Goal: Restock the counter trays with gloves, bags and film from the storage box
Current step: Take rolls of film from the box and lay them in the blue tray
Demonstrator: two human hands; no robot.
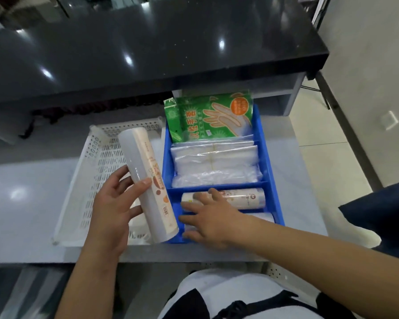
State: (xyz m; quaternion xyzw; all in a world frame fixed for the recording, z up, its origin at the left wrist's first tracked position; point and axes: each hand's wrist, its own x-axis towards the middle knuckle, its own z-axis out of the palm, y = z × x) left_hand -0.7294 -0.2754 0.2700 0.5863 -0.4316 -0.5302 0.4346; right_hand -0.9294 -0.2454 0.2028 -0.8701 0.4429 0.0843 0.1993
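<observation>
film roll [148, 180]: long white cylinder with a clear wrap and an orange-brown printed label near its lower end.
roll position: tilted, just left of the blue box [266, 162], above the white perforated tray [95, 162]; its near end overlaps the box's front-left corner.
left hand [115, 208]: I grip that roll low down, thumb across the front and fingers curled behind it.
second roll [240, 198]: lies crosswise in the box's front compartment, same white wrap and label.
right hand [207, 217]: reaches in from the right, palm down; spread, mostly straight fingers rest on the second roll's left end, gripping nothing.
bags [214, 162]: clear flat packs stacked in the box's middle compartment.
glove packs [212, 116]: green, standing in the box's back compartment.
tray: touching the box's left side, both on the grey counter.
</observation>
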